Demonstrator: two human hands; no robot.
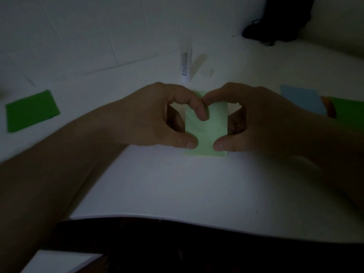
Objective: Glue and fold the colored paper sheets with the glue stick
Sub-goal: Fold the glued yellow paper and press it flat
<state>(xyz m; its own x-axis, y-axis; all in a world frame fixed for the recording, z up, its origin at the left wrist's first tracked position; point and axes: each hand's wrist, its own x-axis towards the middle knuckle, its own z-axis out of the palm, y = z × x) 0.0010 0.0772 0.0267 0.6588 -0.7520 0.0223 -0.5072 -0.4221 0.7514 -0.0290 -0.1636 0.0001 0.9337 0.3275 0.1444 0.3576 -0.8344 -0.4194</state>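
At the middle of the white table [197, 184], both hands are pinching a pale green folded paper rectangle [208, 133], the left hand [157, 117] and right hand [254, 119] each curling thumb and forefinger around its edges, probably keeping the glued fold aligned. Just behind it, the white glue stick [186, 64] is lying uncapped within easy reach.

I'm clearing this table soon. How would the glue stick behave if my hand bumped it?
The glue stick looks tall, narrow and upright, so it would probably tip easily. Being round, it would likely roll across the smooth table afterwards.
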